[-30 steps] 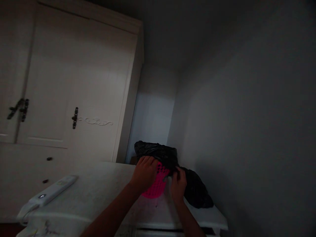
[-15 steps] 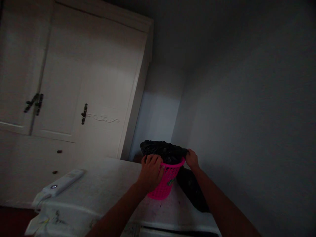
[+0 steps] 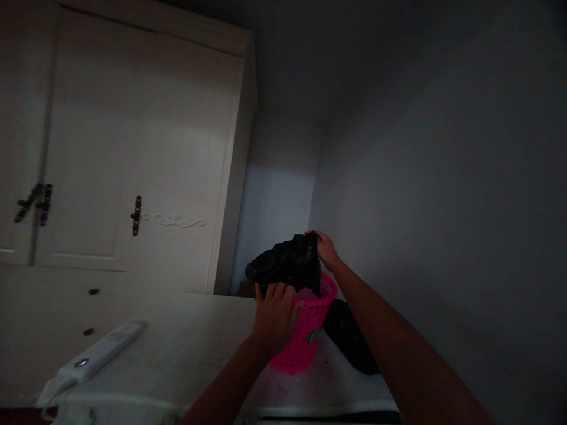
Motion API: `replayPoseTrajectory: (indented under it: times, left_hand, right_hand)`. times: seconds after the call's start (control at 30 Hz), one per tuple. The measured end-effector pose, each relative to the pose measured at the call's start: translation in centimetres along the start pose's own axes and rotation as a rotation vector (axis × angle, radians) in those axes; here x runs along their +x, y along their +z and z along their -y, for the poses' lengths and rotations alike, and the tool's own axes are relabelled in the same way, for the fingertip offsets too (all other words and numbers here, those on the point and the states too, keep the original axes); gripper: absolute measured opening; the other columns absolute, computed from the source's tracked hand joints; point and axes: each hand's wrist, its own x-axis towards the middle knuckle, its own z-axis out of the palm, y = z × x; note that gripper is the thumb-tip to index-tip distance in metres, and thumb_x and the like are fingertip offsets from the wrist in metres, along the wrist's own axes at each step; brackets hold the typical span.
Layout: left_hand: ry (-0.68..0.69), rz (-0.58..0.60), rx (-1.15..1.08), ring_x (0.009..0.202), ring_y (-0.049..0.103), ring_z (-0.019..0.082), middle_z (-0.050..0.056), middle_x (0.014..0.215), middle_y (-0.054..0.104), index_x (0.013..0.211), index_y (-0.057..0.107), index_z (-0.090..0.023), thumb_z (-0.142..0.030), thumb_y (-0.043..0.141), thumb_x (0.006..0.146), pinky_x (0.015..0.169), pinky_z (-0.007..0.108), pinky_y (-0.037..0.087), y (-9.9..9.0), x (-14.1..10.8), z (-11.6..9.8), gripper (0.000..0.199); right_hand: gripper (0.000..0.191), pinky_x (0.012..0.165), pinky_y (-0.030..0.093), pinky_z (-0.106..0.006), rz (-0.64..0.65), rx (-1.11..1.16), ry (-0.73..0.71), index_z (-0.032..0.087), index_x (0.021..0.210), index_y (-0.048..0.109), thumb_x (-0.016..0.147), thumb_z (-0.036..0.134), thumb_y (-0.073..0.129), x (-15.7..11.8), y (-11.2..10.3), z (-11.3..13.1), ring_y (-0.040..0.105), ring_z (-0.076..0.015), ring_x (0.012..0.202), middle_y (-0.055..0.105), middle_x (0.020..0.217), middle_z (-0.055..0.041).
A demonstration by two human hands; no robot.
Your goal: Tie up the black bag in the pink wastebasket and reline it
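Note:
A bright pink plastic basket with a lattice wall and a small green label stands upright on the white surface. Its mouth holds part of a black plastic bag, which bulges above the rim and leans to the left. My left hand grips the basket's left rim, fingers over the edge against the bag; what lies under the fingertips is hidden. My right hand is closed on the bag's upper right edge, above the basket. A second dark bag lies to the right of the basket, partly behind my right forearm.
The basket stands on a white tabletop. A white power strip with a cord lies at its left edge. A white wardrobe with dark handles rises behind on the left. A grey wall borders the right side.
My right hand has risen from the basket's rim with the bag's edge, lifting the bag's right side and baring the rim there. My left hand stays at the left rim. The view has shifted slightly.

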Motion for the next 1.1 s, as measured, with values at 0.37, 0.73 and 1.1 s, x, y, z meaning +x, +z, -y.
replayPoseTrajectory:
  times: [0.37, 0.73, 1.1]
  left_hand:
    - [-0.032, -0.143, -0.060, 0.117, 0.059, 0.030, 0.010, 0.117, 0.068, 0.120, 0.063, -0.020, -0.039, 0.048, 0.103, 0.116, 0.058, 0.035, 0.8, -0.6, 0.7, 0.030]
    - [-0.057, -0.398, -0.035, 0.133, 0.050, 0.036, 0.024, 0.137, 0.056, 0.143, 0.044, -0.010, -0.044, 0.047, 0.103, 0.109, 0.058, 0.045, 3.6, -0.9, 4.0, 0.053]
    - [-0.242, -0.721, -0.006, 0.134, 0.045, 0.043, 0.027, 0.132, 0.051, 0.134, 0.045, -0.007, -0.044, 0.052, 0.095, 0.110, 0.068, 0.036, 0.8, -1.0, 10.8, 0.053]
  right_hand:
    - [0.041, 0.124, 0.034, -0.044, 0.106, 0.108, -0.447, 0.019, 0.113, 0.079, 0.090, 0.021, 0.046, 2.1, -2.4, 6.0, 0.059, -0.0212, 0.135, 0.067, 0.143, -0.0083]
    - [0.040, 0.117, 0.043, -0.047, 0.262, -0.030, -0.769, 0.020, 0.118, 0.077, 0.104, 0.044, 0.049, 0.5, -1.8, 14.9, 0.061, -0.0231, 0.132, 0.068, 0.141, -0.0085]
    - [0.051, 0.125, 0.033, -0.045, 0.359, -0.245, -1.048, 0.019, 0.142, 0.061, 0.102, 0.050, 0.055, -1.1, 1.5, 18.4, 0.044, -0.0237, 0.149, 0.048, 0.161, -0.0106]
